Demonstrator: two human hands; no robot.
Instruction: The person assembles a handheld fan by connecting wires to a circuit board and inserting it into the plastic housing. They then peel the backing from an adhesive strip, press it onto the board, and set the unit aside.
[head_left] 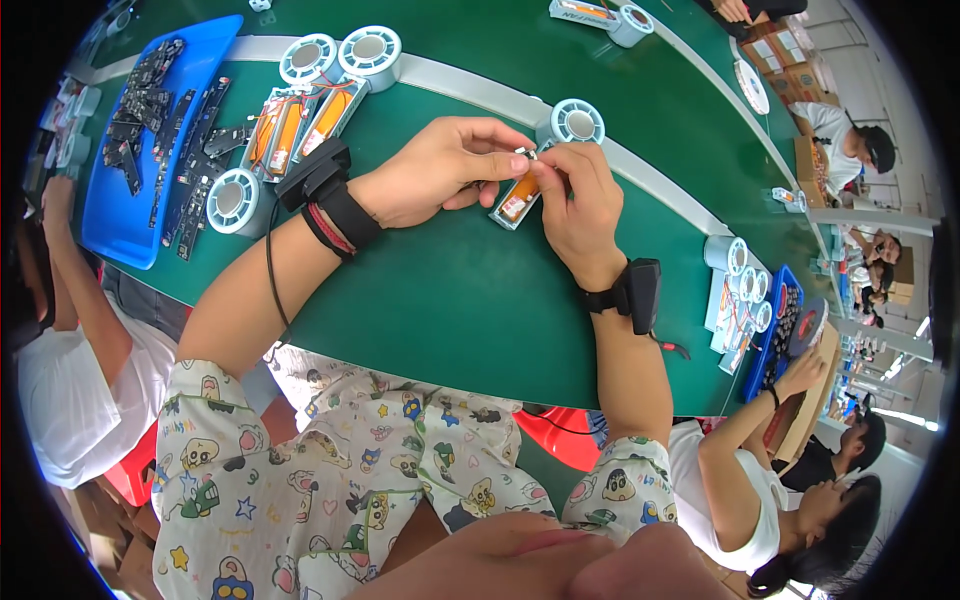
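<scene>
Green worktable (450, 300) with both hands meeting over a small fan unit.

Left of them lies a blue tray (115, 215) of dark parts. The left hand (435, 170) and right hand (580, 205) both pinch the white fan unit (530, 180) with its orange battery, resting on the table's middle.

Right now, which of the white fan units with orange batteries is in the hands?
The fan unit at the table's middle, pinched by the left hand and right hand; the other units lie untouched beside the blue tray.
</scene>
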